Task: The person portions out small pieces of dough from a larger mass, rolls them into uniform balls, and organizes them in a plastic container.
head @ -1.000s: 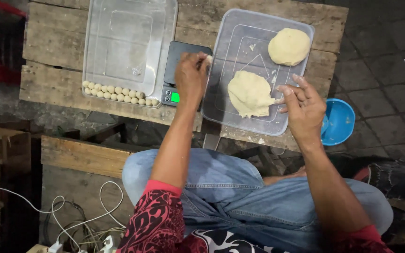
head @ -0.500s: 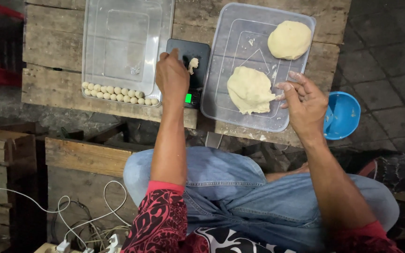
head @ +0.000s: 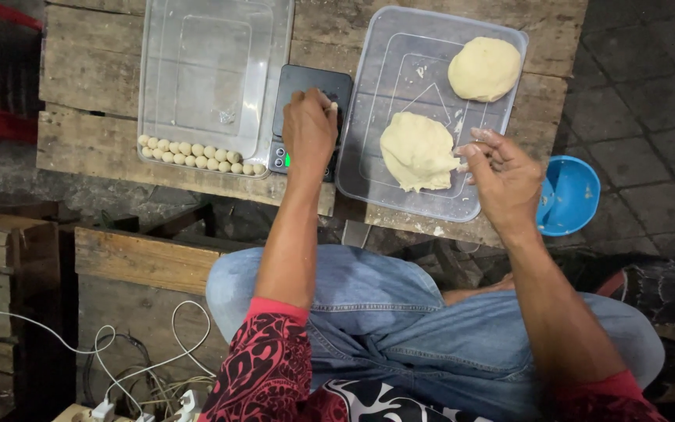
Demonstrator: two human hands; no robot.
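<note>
Left hand [head: 308, 129] now back over the small black digital scale [head: 310, 117], fingers pinched together on a tiny pale dough bit [head: 333, 106], no longer resting alone on the plate as half a second ago. At three o'clock, right hand [head: 501, 176] clamped on the soft, lumpy cream dough mass [head: 416, 150] in the clear plastic tray [head: 400, 199]; smooth dough balls [head: 197, 155] lined up at nine o'clock.

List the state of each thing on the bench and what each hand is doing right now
left hand: over the black scale, pinching a small dough bit
right hand: fingers pinching the near dough lump
far dough lump: whole, untouched
left tray: one row of dough balls
blue bowl: on the floor
</note>
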